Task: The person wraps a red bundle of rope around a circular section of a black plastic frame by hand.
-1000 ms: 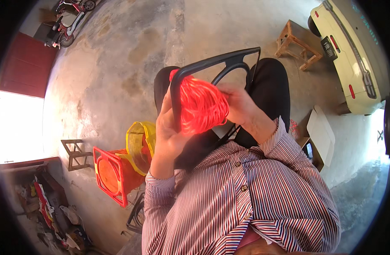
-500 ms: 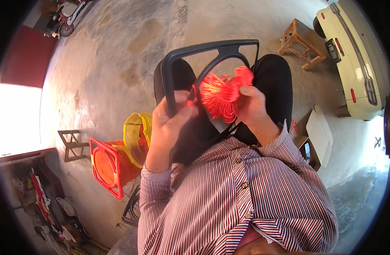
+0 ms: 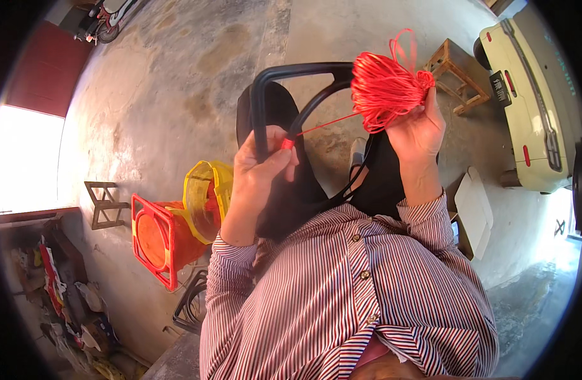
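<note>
A black square frame with a ring inside (image 3: 260, 104) rests over my lap. My left hand (image 3: 256, 166) grips its left side, thumb pressed by a band of red cord (image 3: 288, 144) wound around the ring. From that band a thin red strand (image 3: 329, 122) runs taut to a bundle of red cord (image 3: 386, 92). My right hand (image 3: 419, 130) is closed on the bundle's gathered end, raised at the frame's right side. A loose loop of cord stands up above the bundle. The bundle hides the frame's right part.
On the floor to my left lie an orange-red frame piece (image 3: 154, 240) and a yellow mesh basket (image 3: 205, 183). More black frames (image 3: 192, 304) lean beside me. A small wooden stool (image 3: 104, 204) stands further left, another stool (image 3: 459, 76) ahead right, near a pale vehicle (image 3: 525, 95).
My right hand has moved up and to the right with the cord bundle, drawing the strand straight. My left hand stays by the wound band on the frame.
</note>
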The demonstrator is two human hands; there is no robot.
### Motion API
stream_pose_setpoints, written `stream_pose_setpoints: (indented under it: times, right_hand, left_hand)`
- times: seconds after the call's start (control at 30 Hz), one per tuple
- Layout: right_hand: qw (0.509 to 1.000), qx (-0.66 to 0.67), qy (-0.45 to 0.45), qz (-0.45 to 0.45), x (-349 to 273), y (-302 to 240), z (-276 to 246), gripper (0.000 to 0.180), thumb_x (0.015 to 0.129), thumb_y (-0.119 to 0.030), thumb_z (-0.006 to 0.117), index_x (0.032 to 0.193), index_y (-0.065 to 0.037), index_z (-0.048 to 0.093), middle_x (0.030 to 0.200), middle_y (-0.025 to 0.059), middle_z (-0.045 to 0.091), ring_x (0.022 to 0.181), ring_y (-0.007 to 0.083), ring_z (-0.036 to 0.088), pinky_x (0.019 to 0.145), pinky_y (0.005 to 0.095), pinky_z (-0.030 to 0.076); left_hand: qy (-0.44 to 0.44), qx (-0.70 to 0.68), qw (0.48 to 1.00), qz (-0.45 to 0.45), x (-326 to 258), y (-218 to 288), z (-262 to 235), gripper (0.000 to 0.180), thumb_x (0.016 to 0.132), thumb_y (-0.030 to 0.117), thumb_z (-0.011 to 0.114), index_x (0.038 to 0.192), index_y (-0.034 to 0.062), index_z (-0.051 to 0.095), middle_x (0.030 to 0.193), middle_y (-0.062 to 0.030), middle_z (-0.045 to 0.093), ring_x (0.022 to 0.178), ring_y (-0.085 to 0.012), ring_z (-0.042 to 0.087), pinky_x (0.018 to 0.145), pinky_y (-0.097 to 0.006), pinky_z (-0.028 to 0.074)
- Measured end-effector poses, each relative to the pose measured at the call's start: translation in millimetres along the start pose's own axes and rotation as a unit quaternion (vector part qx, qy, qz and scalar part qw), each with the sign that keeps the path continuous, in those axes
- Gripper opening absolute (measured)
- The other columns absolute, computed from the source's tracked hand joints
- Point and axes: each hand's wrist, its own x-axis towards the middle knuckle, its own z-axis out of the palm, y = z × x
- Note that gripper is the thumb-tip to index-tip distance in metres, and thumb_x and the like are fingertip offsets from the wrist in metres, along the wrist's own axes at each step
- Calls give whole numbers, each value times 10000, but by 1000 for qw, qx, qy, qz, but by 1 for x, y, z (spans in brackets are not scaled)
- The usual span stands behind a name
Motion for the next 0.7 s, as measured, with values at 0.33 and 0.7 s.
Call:
stream_pose_setpoints:
  times: [0.33, 0.7]
  right_hand:
    - [992, -79, 85, -55, 25, -12, -5, 410, 1034, -377, 384, 1289, -95, 538, 1351, 148, 545, 1242, 331, 518, 1035, 536, 421]
    - [904, -362, -104, 201, -25, 15, 34, 660, 819, -80, 663, 1417, 8, 399, 1305, 78, 574, 1176, 201, 570, 1021, 352, 436]
  left_hand:
    - [31, 14, 999, 0, -9, -3, -10, 266, 857, 69, 610, 1085, -61, 568, 775, -153, 619, 589, -194, 576, 585, -305, 475]
    - [51, 203, 973, 100, -4, -4, -19, 188, 808, 6, 633, 995, -17, 632, 1108, -152, 635, 1018, -263, 623, 879, -349, 495]
